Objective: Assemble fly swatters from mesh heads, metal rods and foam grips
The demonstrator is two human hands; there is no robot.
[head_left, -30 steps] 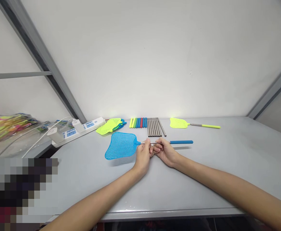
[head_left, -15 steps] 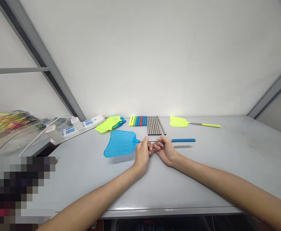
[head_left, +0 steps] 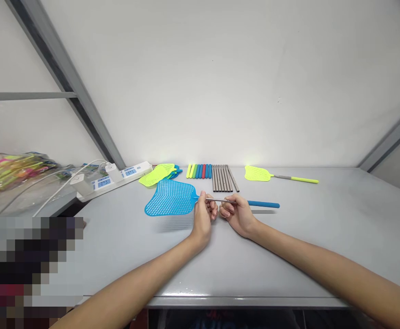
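A blue fly swatter with a perforated head, a thin metal rod and a blue grip is held above the table, head to the left. My left hand is closed on the rod close to the head. Further along, my right hand pinches the rod just before the blue grip. Bare metal shows between the two hands. Behind them lie a row of coloured grips and several metal rods. Loose yellow and blue swatter heads are piled at the back left.
A yellow-green fly swatter lies at the back right of the grey table. On the left stands a white power strip with plugs and cables. Beyond it are plastic-wrapped colourful items. A white wall rises behind.
The swatter has tilted, its head rising slightly and moving left while the grip end dips a little. More bare rod shows between my hands. The whole view has shifted slightly.
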